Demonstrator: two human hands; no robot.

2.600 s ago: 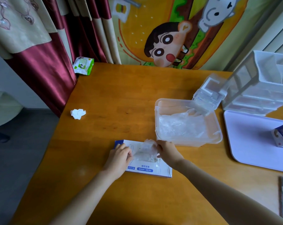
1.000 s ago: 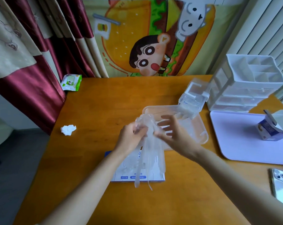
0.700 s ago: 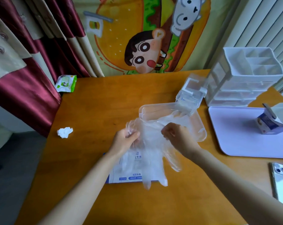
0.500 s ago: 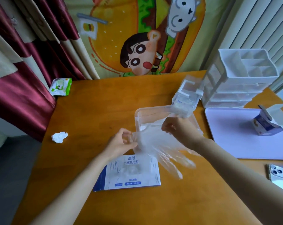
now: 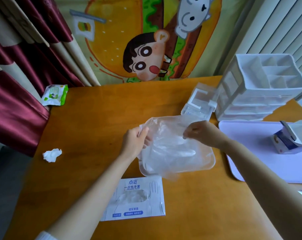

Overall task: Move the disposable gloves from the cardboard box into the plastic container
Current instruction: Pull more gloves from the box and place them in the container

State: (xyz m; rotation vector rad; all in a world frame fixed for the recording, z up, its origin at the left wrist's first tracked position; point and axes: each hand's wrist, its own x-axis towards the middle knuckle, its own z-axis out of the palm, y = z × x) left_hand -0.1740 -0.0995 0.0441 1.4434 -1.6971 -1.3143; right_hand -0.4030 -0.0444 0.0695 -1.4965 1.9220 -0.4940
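Note:
A clear disposable glove (image 5: pixel 165 135) is stretched wide between my two hands above the clear plastic container (image 5: pixel 210 161). My left hand (image 5: pixel 135 142) pinches its left edge, and my right hand (image 5: pixel 201 134) pinches its right edge. The glove drapes over the container, where more clear gloves lie. The white and blue cardboard glove box (image 5: pixel 134 198) lies flat on the wooden table, nearer to me than the container. Clear plastic shows in the opening on its top.
The container's clear lid (image 5: pixel 198 104) lies behind it. A white drawer organiser (image 5: pixel 261 89) stands at the back right, with a lilac tray (image 5: pixel 268 161) and a small carton (image 5: pixel 288 141) in front of it. A crumpled tissue (image 5: pixel 51 155) and a wipes pack (image 5: pixel 55 95) lie at the left.
My hands pulled a glove out of the box, spread it open and carried it away from me to above the container. The box now lies free on the table.

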